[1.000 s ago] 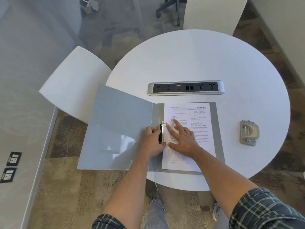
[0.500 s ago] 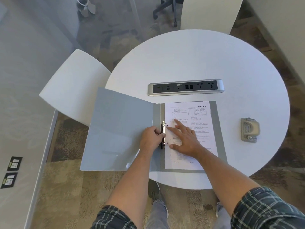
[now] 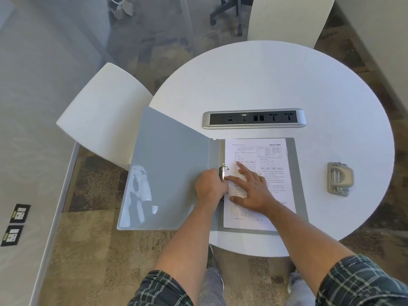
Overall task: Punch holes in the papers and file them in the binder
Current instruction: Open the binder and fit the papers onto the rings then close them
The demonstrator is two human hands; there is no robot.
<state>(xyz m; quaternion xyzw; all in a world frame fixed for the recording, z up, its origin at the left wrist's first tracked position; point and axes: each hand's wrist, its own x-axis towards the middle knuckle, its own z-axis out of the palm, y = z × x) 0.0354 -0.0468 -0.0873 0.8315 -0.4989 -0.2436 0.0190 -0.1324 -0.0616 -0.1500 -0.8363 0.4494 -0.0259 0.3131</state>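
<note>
The grey binder (image 3: 172, 173) lies open at the round table's (image 3: 287, 80) near edge; the left hand (image 3: 210, 187) curls around its ring clip (image 3: 222, 172), the right hand (image 3: 254, 191) presses spread fingers on the papers (image 3: 273, 164); hole punch (image 3: 340, 178) sits well right

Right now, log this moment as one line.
left hand grips ring clip | right hand presses papers | binder open | hole punch idle

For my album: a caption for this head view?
Left hand grips binder's ring clasp; right hand flattens the printed page.

Socket strip (image 3: 254, 118) on round table (image 3: 276, 74); white chair (image 3: 103, 115) beside.
</note>
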